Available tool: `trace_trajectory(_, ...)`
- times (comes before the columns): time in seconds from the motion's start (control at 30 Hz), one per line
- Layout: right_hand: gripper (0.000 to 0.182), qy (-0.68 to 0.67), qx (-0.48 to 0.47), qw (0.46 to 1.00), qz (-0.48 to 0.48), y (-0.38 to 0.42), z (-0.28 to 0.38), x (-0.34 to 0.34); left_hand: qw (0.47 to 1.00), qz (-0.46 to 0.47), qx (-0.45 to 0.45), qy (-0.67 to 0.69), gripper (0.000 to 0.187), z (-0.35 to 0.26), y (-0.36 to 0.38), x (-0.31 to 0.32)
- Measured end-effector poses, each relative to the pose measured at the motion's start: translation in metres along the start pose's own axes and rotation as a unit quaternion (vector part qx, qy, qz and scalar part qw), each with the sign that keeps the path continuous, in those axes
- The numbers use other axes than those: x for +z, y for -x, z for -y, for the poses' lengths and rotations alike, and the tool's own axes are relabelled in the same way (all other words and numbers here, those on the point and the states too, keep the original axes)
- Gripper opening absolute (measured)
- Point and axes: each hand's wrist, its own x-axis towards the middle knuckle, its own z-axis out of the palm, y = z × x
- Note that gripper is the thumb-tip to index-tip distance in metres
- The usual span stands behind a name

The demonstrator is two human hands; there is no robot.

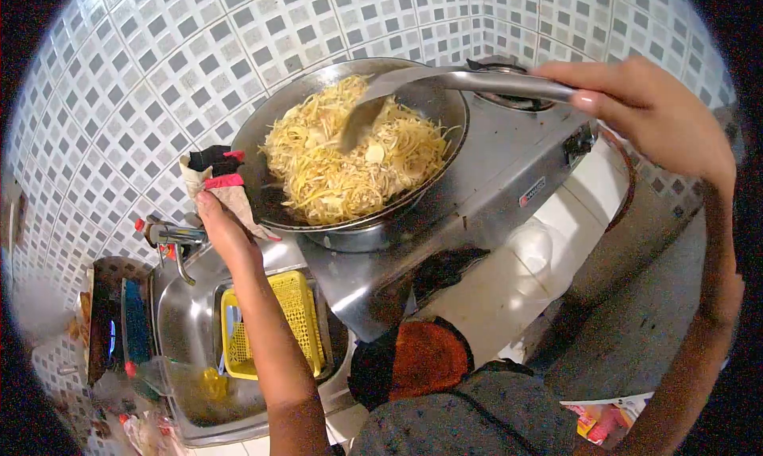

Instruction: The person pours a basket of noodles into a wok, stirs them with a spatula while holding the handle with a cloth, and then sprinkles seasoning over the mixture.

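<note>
A wide dark wok (457, 150) sits on the left burner, filled with yellow noodles (318, 174) mixed with paler strands. My right hand (644, 110) grips the handle of a metal spatula (477, 81), whose broad head rests in or just over the noodles. At the wok's left side, my left hand (226, 226) is closed on a folded cloth (226, 195) in beige, pink and black, pressed around the wok's edge. Whether a wok handle lies inside the cloth is hidden.
The steel gas stove (493, 154) has a second burner (513, 98) at right and a knob (579, 144) in front. At lower left, a sink (183, 321) holds a yellow basket (298, 297) beneath a faucet (181, 237). A tiled wall (318, 19) stands behind.
</note>
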Motion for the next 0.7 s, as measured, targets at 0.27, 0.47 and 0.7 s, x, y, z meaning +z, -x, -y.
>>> trace_trajectory(0.27, 0.033, -0.012, 0.042, 0.997, 0.058, -0.024, 0.020, 0.051, 1.000, -0.003, -0.005, 0.027, 0.048, 0.009, -0.004, -0.008)
trace_trajectory(0.47, 0.029, -0.043, -0.105, 0.993, 0.037, -0.095, 0.009, 0.095, 1.000, 0.011, 0.003, 0.013, 0.050, 0.011, -0.008, -0.013)
trace_trajectory(0.7, 0.030, -0.001, 0.062, 0.991, 0.119, -0.048, 0.025, 0.013, 1.000, 0.011, 0.002, -0.002, 0.051, 0.005, -0.002, -0.007)
